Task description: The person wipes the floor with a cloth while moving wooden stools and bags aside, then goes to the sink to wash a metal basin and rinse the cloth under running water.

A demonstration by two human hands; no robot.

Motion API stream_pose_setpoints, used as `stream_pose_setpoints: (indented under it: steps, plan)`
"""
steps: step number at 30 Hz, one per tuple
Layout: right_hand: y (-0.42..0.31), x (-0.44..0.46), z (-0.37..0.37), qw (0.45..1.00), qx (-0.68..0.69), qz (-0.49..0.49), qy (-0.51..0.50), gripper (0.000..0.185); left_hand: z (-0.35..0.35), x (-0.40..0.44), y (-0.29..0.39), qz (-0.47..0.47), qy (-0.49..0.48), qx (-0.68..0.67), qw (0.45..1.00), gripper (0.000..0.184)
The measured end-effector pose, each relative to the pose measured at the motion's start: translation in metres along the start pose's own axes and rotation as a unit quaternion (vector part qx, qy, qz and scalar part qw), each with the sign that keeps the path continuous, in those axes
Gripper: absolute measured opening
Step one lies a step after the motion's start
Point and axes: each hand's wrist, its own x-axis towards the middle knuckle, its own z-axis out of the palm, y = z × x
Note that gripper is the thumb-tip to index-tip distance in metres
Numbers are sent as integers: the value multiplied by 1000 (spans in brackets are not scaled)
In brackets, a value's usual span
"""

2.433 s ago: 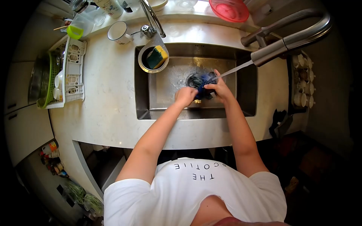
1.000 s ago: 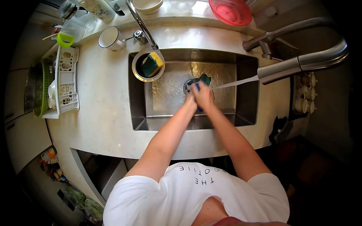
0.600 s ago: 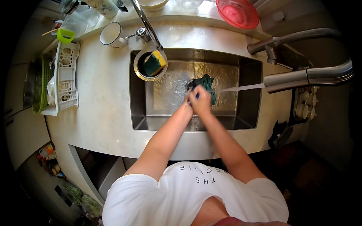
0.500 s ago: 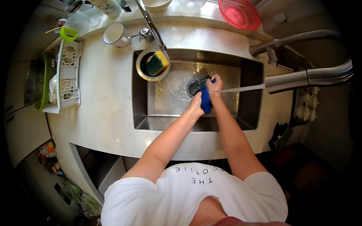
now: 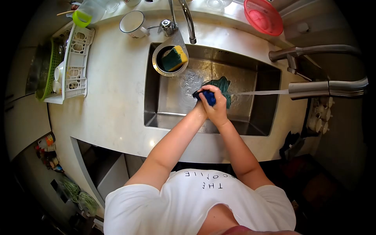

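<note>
Over the steel sink (image 5: pixel 243 105), both hands are pressed together around a bunched, wet blue cloth (image 5: pixel 210 98). My right hand (image 5: pixel 218 106) has its fingers curled over the cloth from the right. Close against it, my left hand (image 5: pixel 201 110) grips the cloth from the left, its fingers partly hidden. A dark green cloth (image 5: pixel 224 85) lies beyond the hands near the middle of the sink; whether it is joined to the blue one I cannot tell. Water streams from the faucet (image 5: pixel 309 88) on the right toward the green cloth.
A round strainer holder (image 5: pixel 156 67) with a yellow-green sponge (image 5: pixel 175 58) sits in the sink's far left corner. Behind it stand a chrome tap (image 5: pixel 189 23) and a white mug (image 5: pixel 132 24). A dish rack (image 5: pixel 76 66) is at left, a red basket (image 5: pixel 263 17) at back right.
My right hand has come from the far side of the blue cloth to close over it beside my left. The green cloth now shows more widely spread. The view has shifted slightly.
</note>
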Motion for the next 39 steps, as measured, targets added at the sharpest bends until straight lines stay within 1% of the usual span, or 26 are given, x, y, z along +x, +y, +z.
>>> stream_pose_setpoints:
  steps: [3, 5, 6, 8, 10, 11, 13, 14, 15, 17, 18, 19, 21, 22, 23, 25, 27, 28, 29, 31, 33, 35, 36, 37, 38, 39]
  plan:
    - [3, 1, 2, 986, 80, 131, 58, 16, -8, 7, -5, -32, -44, -83, 995, 17]
    - [3, 8, 5, 913, 305, 230, 145, 11, -7, 5, -9, 148, 32, 100, 983, 19]
    - [7, 9, 6, 913, 304, 230, 144, 11, 1, 2, -13, 222, 95, 192, 951, 20]
    - [23, 7, 5, 876, 356, 274, 177, 12, 1, 0, -10, 256, 91, 245, 931, 21]
    - [25, 9, 4, 837, 400, 312, 206, 20, 12, -13, -10, 349, 107, 522, 771, 23]
    - [30, 8, 1, 837, 399, 313, 207, 20, 11, -14, -8, 348, 107, 522, 772, 23]
    - [61, 1, -10, 770, 481, 390, 155, 25, 8, -12, 1, 427, 47, 697, 574, 20]
    - [109, -9, -18, 712, 575, 400, 52, 31, 10, -11, 7, 314, 159, 670, 654, 14]
    - [106, -3, -21, 713, 575, 398, 55, 31, 8, -10, 11, 312, 156, 672, 654, 14]
    - [100, 11, -27, 628, 510, 551, 206, 33, 3, -3, 23, 312, 180, 827, 432, 13]
    - [122, 10, -36, 656, 546, 507, 117, 40, -29, 10, 42, 363, 193, 802, 433, 24]
    - [126, 10, -45, 731, 465, 498, 32, 38, -16, 7, 49, 271, 284, 784, 481, 37]
    - [149, -1, -57, 901, 91, 424, -16, 40, -10, -3, 59, 246, 258, 746, 562, 48]
    - [146, -6, -65, 900, 91, 425, -12, 40, -7, -10, 59, 234, 222, 728, 605, 53]
    - [141, -9, -78, 927, -22, 374, -34, 44, -7, -16, 61, 231, 219, 729, 605, 53]
    - [138, -10, -91, 939, -134, 313, -48, 49, -4, -25, 66, 310, 168, 806, 475, 48]
    - [158, -20, -102, 961, -126, 240, 51, 60, 3, -30, 63, 310, 222, 806, 453, 53]
    - [123, -14, -103, 936, 40, 341, 85, 73, -1, -29, 64, 343, 240, 803, 425, 50]
    - [103, -11, -106, 935, 41, 340, 87, 73, -6, -29, 64, 376, 257, 797, 396, 48]
    - [80, -8, -109, 915, 212, 344, 27, 80, 2, -36, 47, 342, 277, 812, 383, 59]
    - [69, -9, -95, 932, 177, 317, -19, 84, 6, -32, 27, 165, 321, 898, 252, 76]
    - [49, -14, -66, 978, 51, 142, -145, 89, -27, -3, 32, 29, 248, 953, 170, 69]
    - [28, -16, -54, 945, 139, 237, -178, 89, -45, 8, 42, 29, 246, 954, 169, 69]
    - [6, -18, -46, 894, 225, 326, -209, 89, -61, 18, 53, 32, 145, 969, 197, 72]
    - [-2, -20, -43, 892, 234, 309, -231, 86, -78, 25, 67, 35, 42, 973, 223, 76]
    - [2, -16, -47, 889, 215, 303, -269, 90, -77, 28, 67, 35, 40, 974, 222, 76]
